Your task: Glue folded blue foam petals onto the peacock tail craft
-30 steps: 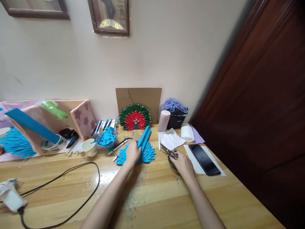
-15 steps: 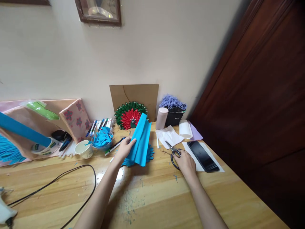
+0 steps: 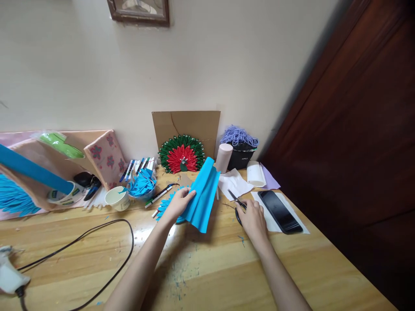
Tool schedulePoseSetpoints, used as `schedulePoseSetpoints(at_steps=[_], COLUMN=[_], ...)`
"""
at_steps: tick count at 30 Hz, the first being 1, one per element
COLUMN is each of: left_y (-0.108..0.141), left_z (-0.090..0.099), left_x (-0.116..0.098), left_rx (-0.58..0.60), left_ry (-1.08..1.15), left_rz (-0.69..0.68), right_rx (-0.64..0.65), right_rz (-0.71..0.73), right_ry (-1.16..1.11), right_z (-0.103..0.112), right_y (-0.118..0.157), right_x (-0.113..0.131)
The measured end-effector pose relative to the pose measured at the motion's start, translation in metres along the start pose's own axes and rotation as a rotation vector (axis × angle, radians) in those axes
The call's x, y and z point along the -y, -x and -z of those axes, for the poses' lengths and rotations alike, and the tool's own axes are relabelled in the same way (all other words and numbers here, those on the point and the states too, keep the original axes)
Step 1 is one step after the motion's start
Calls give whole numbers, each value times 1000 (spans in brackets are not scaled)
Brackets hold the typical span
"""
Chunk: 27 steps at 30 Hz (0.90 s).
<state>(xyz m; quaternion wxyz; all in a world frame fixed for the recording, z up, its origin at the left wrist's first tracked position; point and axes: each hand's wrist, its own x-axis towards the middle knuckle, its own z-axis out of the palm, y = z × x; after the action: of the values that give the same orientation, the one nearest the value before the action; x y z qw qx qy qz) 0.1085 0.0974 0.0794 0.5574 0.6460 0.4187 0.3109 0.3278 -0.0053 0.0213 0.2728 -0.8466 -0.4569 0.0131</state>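
Observation:
My left hand (image 3: 179, 203) is closed on a folded sheet of blue crepe paper (image 3: 205, 196), thumb on top, holding it tilted above the table. Partly hidden beneath the paper and hand lies a blue fringed paper piece (image 3: 165, 204). Farther right, my right hand (image 3: 254, 221) rests at the table with its fingers curled round the dark handles of a pair of scissors (image 3: 235, 197). The blades point up and to the left, slightly apart. Part of the handles is hidden under the fingers.
A black phone (image 3: 280, 212) lies right of the scissors. Behind stand a red and green peacock craft (image 3: 182, 155), a pale pink cylinder (image 3: 224, 158) and a bowl of blue strips (image 3: 142, 186). A paper cup (image 3: 117, 199), glue gun (image 3: 11, 272) and its looping cord (image 3: 132, 242) are left.
My left hand has carried the blue paper a little right, uncovering more of the fringed piece on its left. My right hand has closed further over the scissors' handles. The view has shifted slightly.

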Motion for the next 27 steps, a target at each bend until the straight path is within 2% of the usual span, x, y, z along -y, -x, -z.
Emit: schedulePoseSetpoints(at_steps=[2, 4, 6, 7, 9, 11, 15, 18, 22, 27], left_y=[2, 4, 5, 6, 5, 3, 0, 3, 9, 9], left_z=[-7, -15, -23, -26, -32, -35, -41, -47, -54, -51], left_x=[2, 2, 3, 3, 6, 11, 24, 29, 29, 25], left_rx=[44, 84, 121, 135, 151, 140, 49, 1, 78, 159], left_ry=[14, 28, 42, 51, 60, 37, -67, -99, -67, 0], left_rz=[14, 19, 21, 21, 16, 0, -23, -22, 10, 20], right_rx=[124, 365, 556, 599, 593, 526, 373, 365, 399, 373], right_rz=[9, -52, -120, -140, -158, -157, -94, -75, -38, -24], right_ry=[-373, -759, -1047, -1151, -1287, -1342, -1335, -1312, -1276, -1246], right_z=[-4, -7, -7, -7, -5, -4, -3, -1, 3, 6], right_y=[3, 8, 15, 17, 21, 21, 17, 18, 20, 20], right_x=[10, 22, 34, 38, 44, 44, 37, 35, 37, 37])
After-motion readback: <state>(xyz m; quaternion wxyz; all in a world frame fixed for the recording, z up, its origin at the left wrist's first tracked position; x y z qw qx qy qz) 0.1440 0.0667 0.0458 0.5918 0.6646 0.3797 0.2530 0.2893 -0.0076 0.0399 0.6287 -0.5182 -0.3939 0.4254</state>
